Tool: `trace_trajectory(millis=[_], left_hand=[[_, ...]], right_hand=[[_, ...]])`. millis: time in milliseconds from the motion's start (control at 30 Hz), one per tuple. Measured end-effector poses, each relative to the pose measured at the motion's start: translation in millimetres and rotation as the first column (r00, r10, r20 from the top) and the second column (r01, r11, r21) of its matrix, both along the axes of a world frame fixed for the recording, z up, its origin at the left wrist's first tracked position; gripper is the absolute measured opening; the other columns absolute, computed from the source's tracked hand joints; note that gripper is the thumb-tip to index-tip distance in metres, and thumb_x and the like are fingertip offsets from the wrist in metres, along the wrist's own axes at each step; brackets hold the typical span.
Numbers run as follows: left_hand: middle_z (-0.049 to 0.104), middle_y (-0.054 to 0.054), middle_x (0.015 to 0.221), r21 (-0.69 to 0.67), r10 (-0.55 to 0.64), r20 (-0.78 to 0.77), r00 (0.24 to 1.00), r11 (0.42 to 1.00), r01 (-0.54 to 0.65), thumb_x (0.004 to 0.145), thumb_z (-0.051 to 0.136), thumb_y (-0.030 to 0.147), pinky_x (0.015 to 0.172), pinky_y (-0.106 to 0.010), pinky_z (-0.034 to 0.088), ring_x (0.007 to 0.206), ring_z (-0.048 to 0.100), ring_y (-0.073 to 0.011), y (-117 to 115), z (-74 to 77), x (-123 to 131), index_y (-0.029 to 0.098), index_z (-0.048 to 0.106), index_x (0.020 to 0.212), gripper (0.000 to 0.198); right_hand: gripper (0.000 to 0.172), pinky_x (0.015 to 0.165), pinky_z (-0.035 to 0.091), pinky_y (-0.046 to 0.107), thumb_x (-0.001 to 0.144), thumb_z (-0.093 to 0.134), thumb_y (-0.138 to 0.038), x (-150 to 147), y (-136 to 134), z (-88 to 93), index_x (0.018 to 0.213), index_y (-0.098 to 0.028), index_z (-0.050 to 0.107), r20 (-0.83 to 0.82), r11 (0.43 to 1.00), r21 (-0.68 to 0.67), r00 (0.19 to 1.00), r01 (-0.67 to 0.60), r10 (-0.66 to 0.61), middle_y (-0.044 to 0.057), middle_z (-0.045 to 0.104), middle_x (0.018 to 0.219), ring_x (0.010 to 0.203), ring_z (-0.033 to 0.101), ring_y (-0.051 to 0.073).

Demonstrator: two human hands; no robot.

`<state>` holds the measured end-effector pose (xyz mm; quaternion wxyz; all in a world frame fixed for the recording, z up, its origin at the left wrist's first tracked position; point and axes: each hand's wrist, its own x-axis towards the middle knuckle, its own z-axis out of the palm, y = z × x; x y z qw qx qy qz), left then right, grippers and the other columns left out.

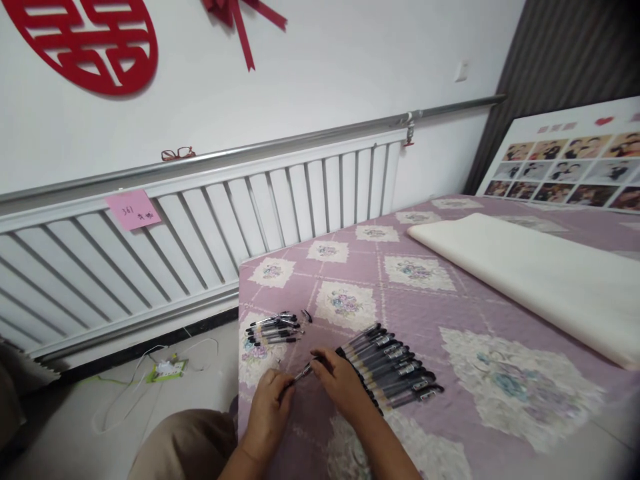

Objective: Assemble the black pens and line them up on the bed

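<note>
Between my two hands is a slim dark pen (303, 372), low over the quilted cover. My left hand (270, 403) is closed on its lower left end. The fingers of my right hand (337, 380) pinch the other end, partly hiding it. Just right of that hand lies a slanted row of several capped gel pens (400, 367) with clear barrels and black caps. Beyond my left hand is a loose group of several black pen pieces (274, 329), with a small dark cap (307, 316) beside it.
A purple floral cover (410, 303) spreads over the bed-like surface, its left edge beside my knee (187, 443). A folded cream cloth or pad (540, 280) lies at the right. A white radiator (225, 213) runs along the wall. A power strip (167, 370) with cables sits on the floor.
</note>
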<state>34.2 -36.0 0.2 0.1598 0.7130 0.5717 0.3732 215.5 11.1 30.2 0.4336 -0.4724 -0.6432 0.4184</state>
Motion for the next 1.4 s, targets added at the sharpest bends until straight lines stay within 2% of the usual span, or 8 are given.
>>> trace_trajectory(millis=[100, 200, 367, 467, 567, 800, 1167, 1400], left_hand=[[0.059, -0.005, 0.084, 0.000, 0.011, 0.011, 1.000, 1.000, -0.011, 0.085, 0.048, 0.020, 0.075, -0.032, 0.047, 0.082, 0.056, -0.0184, 11, 2.2, 13, 0.020, 0.064, 0.086, 0.016], [0.059, -0.003, 0.080, -0.028, 0.001, -0.030, 1.000, 1.000, -0.002, 0.083, 0.049, 0.017, 0.072, -0.030, 0.046, 0.079, 0.055, -0.0172, 27, 7.9, 32, 0.020, 0.064, 0.083, 0.016], [0.062, -0.004, 0.083, -0.070, -0.059, -0.115, 0.992, 0.996, 0.051, 0.081, 0.052, 0.018, 0.074, -0.031, 0.045, 0.082, 0.056, -0.0190, 60, 21.6, 69, 0.020, 0.066, 0.083, 0.014], [0.064, -0.005, 0.085, -0.115, -0.111, -0.201, 0.973, 0.989, 0.089, 0.082, 0.050, 0.019, 0.076, -0.031, 0.044, 0.085, 0.057, -0.0198, 76, 28.8, 91, 0.019, 0.067, 0.083, 0.017], [0.065, -0.006, 0.089, -0.178, -0.166, -0.278, 0.946, 0.977, 0.119, 0.084, 0.048, 0.020, 0.078, -0.029, 0.043, 0.088, 0.057, -0.0190, 86, 33.1, 109, 0.020, 0.067, 0.087, 0.019], [0.067, -0.006, 0.096, -0.267, -0.211, -0.373, 0.904, 0.957, 0.114, 0.083, 0.051, 0.026, 0.083, -0.028, 0.041, 0.094, 0.057, -0.0190, 100, 33.2, 131, 0.021, 0.067, 0.092, 0.019], [0.065, -0.006, 0.097, -0.280, -0.258, -0.431, 0.865, 0.949, 0.143, 0.084, 0.052, 0.028, 0.082, -0.027, 0.041, 0.095, 0.057, -0.0192, 102, 37.5, 134, 0.022, 0.067, 0.090, 0.018], [0.063, -0.004, 0.093, -0.133, -0.243, -0.373, 0.895, 0.969, 0.207, 0.090, 0.047, 0.028, 0.082, -0.027, 0.042, 0.092, 0.055, -0.0176, 93, 36.7, 117, 0.022, 0.066, 0.092, 0.021]], right_hand=[[0.033, 0.084, 0.049, 0.036, 0.078, 0.055, -0.044, 18, 8, 1.5, 0.100, -0.022, 0.066, -0.086, 0.991, 0.009, 0.988, 0.133, -0.131, 0.007, 0.071, 0.098, 0.092, 0.065, 0.024], [0.038, 0.077, 0.051, 0.034, 0.078, 0.056, -0.050, 45, 15, 6.7, 0.099, -0.020, 0.064, -0.233, 0.947, -0.045, 0.918, 0.319, -0.320, 0.007, 0.072, 0.092, 0.083, 0.066, 0.022], [0.038, 0.070, 0.052, 0.028, 0.075, 0.061, -0.053, 85, 20, 13.5, 0.094, -0.020, 0.062, -0.480, 0.786, -0.202, 0.641, 0.584, -0.599, 0.001, 0.069, 0.078, 0.068, 0.065, 0.014], [0.035, 0.065, 0.051, 0.024, 0.072, 0.065, -0.050, 97, 22, 13.7, 0.088, -0.020, 0.062, -0.579, 0.714, -0.262, 0.486, 0.649, -0.654, -0.002, 0.066, 0.072, 0.062, 0.062, 0.011], [0.034, 0.061, 0.050, 0.022, 0.069, 0.068, -0.048, 100, 23, 14.9, 0.084, -0.019, 0.061, -0.639, 0.697, -0.302, 0.404, 0.650, -0.654, -0.003, 0.064, 0.070, 0.060, 0.061, 0.009], [0.035, 0.060, 0.048, 0.018, 0.067, 0.071, -0.046, 95, 24, 16.3, 0.086, -0.018, 0.063, -0.666, 0.720, -0.322, 0.394, 0.615, -0.634, -0.005, 0.065, 0.069, 0.059, 0.060, 0.007], [0.032, 0.059, 0.047, 0.016, 0.069, 0.069, -0.046, 90, 29, 13.6, 0.084, -0.019, 0.063, -0.642, 0.749, -0.309, 0.452, 0.586, -0.619, -0.006, 0.065, 0.067, 0.057, 0.058, 0.006], [0.035, 0.060, 0.047, 0.017, 0.066, 0.071, -0.047, 84, 31, 15.2, 0.085, -0.019, 0.063, -0.636, 0.766, -0.329, 0.469, 0.553, -0.612, -0.005, 0.065, 0.068, 0.057, 0.058, 0.006]])
